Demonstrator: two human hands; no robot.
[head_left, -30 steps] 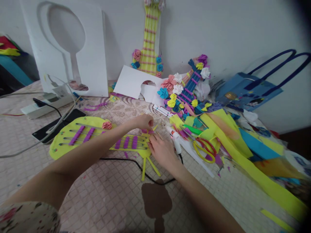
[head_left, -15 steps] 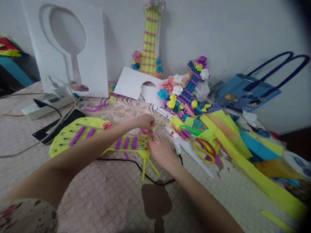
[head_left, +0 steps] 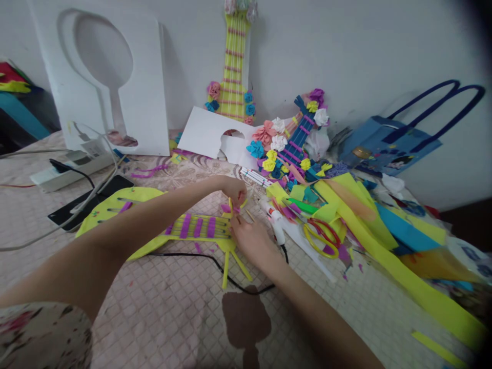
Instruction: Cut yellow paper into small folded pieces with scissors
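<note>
A yellow paper guitar (head_left: 148,250) lies across the table, with purple strips across its neck and thin dark strings. Yellow strips (head_left: 226,269) stick out from its head end toward me. Just beyond that end, my left hand (head_left: 235,189) is closed, its fingertips turned down over a bit of purple paper (head_left: 226,208); what they pinch is hidden. My right hand (head_left: 253,241) is curled at the guitar's head, its fingers gripping the edge there. The left forearm covers much of the guitar's body.
To the right lie a white glue gun (head_left: 279,228), scissors (head_left: 321,238) and yellow crepe paper (head_left: 400,256). A blue bag (head_left: 388,146) stands behind them. Decorated paper guitars (head_left: 234,61) and a white cut-out board (head_left: 148,102) lean at the wall. A power strip (head_left: 73,166) sits at left.
My left hand has shifted slightly right, and its forearm now covers more of the guitar's body. My right hand stays at the guitar's head. The view has shifted a little.
</note>
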